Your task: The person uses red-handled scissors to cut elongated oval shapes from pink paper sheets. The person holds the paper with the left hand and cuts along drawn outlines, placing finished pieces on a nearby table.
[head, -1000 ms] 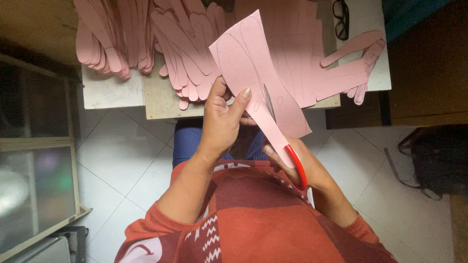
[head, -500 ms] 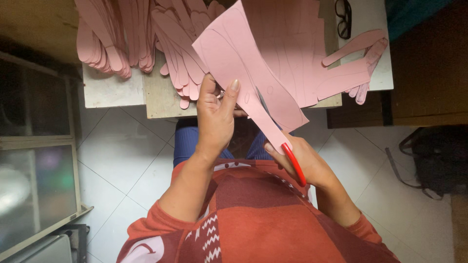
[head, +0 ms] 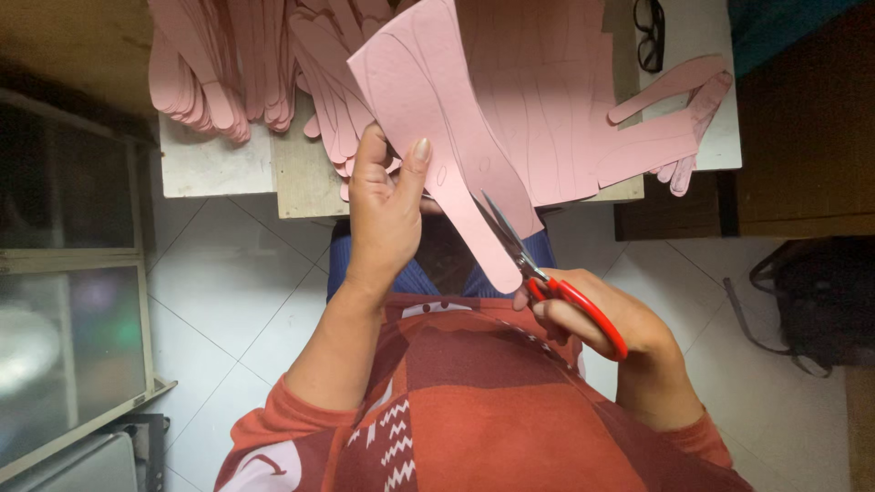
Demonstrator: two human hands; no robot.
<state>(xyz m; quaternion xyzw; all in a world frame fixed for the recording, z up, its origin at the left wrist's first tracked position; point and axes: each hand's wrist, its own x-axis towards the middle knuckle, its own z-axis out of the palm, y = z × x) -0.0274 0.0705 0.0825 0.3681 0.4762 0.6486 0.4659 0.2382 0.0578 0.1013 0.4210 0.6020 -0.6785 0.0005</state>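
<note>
Pink card sheet [head: 428,100], pencil-outlined, pinched between thumb and fingers of left hand [head: 387,214] above the lap. Right hand [head: 602,319] grips red-handled scissors [head: 547,273], blades parted at the sheet's lower tongue. Cut pink strips [head: 228,64] piled on table [head: 214,169].

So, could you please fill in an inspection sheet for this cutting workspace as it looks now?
Surface: small pale table, mostly covered with pink pieces.
Job's things: pink sheet with drawn outlines; red-handled scissors, blades at its edge.
Clutter: stacks of cut pink shapes; more cut pieces; black glasses.
Grippers: left hand holds the sheet; right hand grips the scissors.
Cables: nothing seen.
Surroundings: white tiled floor; dark bag.
</note>
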